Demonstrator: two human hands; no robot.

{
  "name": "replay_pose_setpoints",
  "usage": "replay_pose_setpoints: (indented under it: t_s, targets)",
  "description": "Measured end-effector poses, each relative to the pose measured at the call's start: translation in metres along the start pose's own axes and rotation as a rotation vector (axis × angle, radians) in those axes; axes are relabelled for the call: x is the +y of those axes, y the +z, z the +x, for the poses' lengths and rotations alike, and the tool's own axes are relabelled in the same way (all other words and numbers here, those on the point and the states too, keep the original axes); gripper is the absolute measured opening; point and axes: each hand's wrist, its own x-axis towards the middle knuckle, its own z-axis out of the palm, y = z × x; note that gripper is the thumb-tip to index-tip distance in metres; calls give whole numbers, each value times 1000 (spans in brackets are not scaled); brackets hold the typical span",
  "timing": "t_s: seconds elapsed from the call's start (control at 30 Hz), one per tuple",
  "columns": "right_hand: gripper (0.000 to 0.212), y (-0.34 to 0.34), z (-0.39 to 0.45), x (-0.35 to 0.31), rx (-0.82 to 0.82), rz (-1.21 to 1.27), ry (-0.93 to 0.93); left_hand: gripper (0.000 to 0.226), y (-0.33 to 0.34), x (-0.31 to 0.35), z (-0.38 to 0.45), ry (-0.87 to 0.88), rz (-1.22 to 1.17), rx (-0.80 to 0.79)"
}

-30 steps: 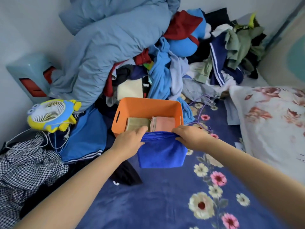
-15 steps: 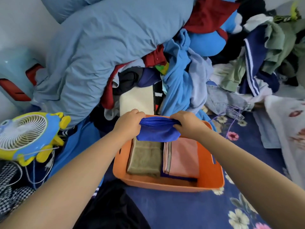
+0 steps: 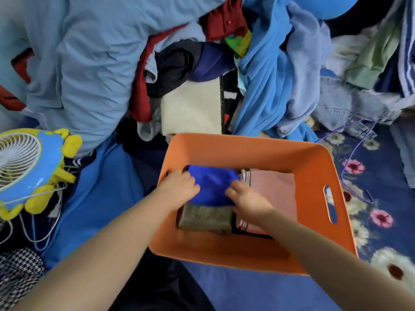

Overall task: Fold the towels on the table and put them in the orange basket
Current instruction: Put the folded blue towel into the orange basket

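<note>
Orange basket [image 3: 312,158] sits on a dark blue flowered blanket [image 3: 368,176], right of centre. Inside, a folded blue towel [image 3: 213,185] lies in the basket's left half, on top of an olive-brown towel [image 3: 205,217]. A folded pink towel [image 3: 276,194] lies just beside them at 3 o'clock, touching. Left hand [image 3: 177,190] grips the blue towel's left edge, fingers curled over it. Right hand [image 3: 246,199] grips the towel's right near corner, fingers curled; the fingertips are blurred. A heap of clothes [image 3: 265,81] rises at 12 o'clock of the basket. A small blue-and-yellow fan [image 3: 29,167] stands at 9 o'clock, well apart.
</note>
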Motion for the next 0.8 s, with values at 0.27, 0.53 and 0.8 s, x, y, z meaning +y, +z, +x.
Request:
replay_pose_setpoints:
  t_s: [0.27, 0.53, 0.8]
  targets:
    - [37, 65, -5, -6, -371, -268, -192, 31, 29, 38, 13, -19, 105, -475]
    - [42, 64, 6, -12, -305, -531, -242, 32, 14, 27, 3, -178, 163, -260]
    - [49, 64, 10, -6, -299, -342, -112, 37, 13, 7, -25, -361, 5, 48]
